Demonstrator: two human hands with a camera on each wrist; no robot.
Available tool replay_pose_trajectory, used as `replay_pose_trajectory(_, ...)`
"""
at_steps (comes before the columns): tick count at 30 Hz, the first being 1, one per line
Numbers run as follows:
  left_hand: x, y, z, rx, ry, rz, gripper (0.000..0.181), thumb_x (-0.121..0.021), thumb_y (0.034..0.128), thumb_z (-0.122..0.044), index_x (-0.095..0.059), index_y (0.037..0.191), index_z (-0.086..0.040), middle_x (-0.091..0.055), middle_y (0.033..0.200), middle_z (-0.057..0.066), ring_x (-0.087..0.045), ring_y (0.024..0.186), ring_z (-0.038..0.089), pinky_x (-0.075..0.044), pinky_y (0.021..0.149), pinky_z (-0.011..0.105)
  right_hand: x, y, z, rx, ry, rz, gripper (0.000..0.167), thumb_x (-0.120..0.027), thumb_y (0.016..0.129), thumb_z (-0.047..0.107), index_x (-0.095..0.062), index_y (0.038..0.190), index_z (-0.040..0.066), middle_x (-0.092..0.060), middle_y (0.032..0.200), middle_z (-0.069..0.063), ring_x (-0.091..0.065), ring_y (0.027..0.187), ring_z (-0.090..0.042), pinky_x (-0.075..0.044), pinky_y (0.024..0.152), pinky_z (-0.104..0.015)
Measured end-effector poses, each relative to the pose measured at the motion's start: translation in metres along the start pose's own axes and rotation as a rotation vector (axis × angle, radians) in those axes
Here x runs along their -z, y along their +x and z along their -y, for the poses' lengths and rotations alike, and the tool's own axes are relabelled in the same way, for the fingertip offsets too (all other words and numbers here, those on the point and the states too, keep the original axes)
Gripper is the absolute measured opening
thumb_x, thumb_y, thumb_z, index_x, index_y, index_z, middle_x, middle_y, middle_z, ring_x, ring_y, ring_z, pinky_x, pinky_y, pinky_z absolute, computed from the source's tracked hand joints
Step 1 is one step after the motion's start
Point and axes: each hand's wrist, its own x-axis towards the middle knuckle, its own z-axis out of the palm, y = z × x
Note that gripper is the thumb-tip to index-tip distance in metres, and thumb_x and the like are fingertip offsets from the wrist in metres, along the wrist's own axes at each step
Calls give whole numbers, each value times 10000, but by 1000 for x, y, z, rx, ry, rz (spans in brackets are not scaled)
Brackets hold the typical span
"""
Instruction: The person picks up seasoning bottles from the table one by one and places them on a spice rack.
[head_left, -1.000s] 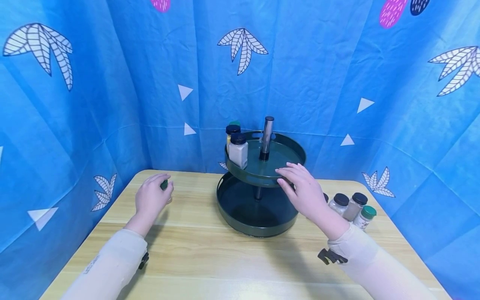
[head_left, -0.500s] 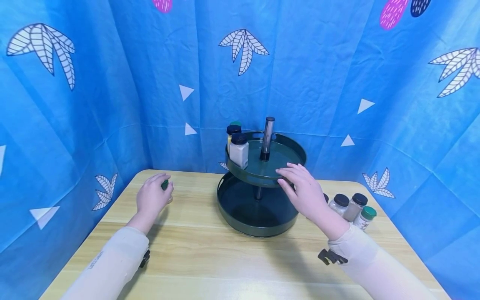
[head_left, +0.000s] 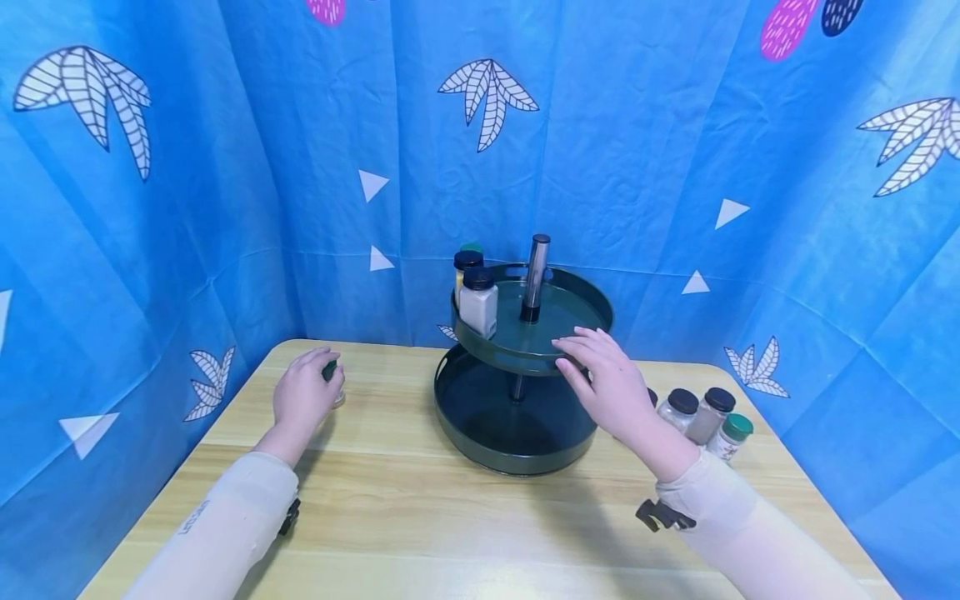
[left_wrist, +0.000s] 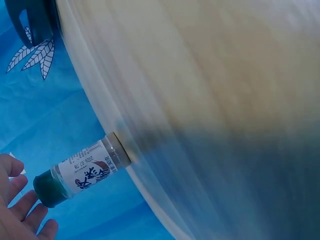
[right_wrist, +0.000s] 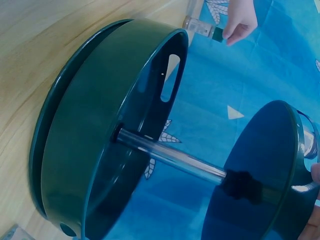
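Observation:
A small clear seasoning bottle (left_wrist: 90,167) with a green cap and printed label stands upright on the table at the left. My left hand (head_left: 303,392) is over it, fingers spread loosely about the cap (left_wrist: 49,189); the left wrist view shows no firm grip. At the centre stands a dark green two-tier turntable rack. My right hand (head_left: 611,383) is at the near right rim of its upper tray (head_left: 517,337), fingers fairly straight and thumb lower. Only fingertips show in the right wrist view, so their contact is partly hidden.
On the upper tray's left side stand a white-filled jar (head_left: 478,308), a black-capped yellow one (head_left: 467,265) and a green-capped one behind. Below is the lower tray (head_left: 517,458). Several jars (head_left: 705,417) stand right of the rack. A blue curtain (head_left: 480,183) surrounds the table (head_left: 420,525).
Both hands keep nearly the same places, and the bottle, jars and rack stay put. The head view has shifted very slightly.

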Motion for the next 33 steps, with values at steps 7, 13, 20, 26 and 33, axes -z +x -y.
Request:
replay_pose_trajectory(7,-2,0,2,-5,-13,-13,310,-642,947,-138,-686,1217,9,-605,1342,223,-546,1244,441,-477,953,622,-1,-1,-1,1,-2,-1,344,-665,980,260,-678,1293,118,-664,1305,-97,-485,1362,-297,-278,1183,-519)
replay_pose_trajectory(13,-4,1,5,0,-16,-10,310,-633,953,-114,-674,1235,9,-592,1362,220,-530,1263,442,-460,976,623,-1,0,-1,7,0,-5,343,-666,980,259,-678,1292,117,-665,1302,-102,-484,1362,-302,-275,1184,-519)
replay_pose_trajectory(20,-4,2,8,-4,-28,-7,274,-619,960,-67,-682,1209,27,-611,1328,229,-557,1218,455,-460,989,604,0,0,0,0,1,1,345,-667,979,259,-678,1293,115,-662,1306,-104,-480,1366,-299,-273,1185,-520)
replay_pose_trajectory(26,-3,4,9,-22,-25,8,273,-617,963,-71,-679,1204,40,-612,1314,248,-559,1206,467,-456,1001,598,1,0,0,-1,1,0,342,-665,980,257,-679,1290,114,-661,1307,-106,-484,1362,-298,-269,1189,-512)
replay_pose_trajectory(33,-4,6,10,-31,-25,27,288,-644,944,-59,-673,1208,50,-604,1311,269,-552,1213,473,-446,1012,602,1,0,0,-3,6,4,345,-662,982,259,-678,1293,111,-658,1310,-116,-483,1362,-310,-273,1184,-524)
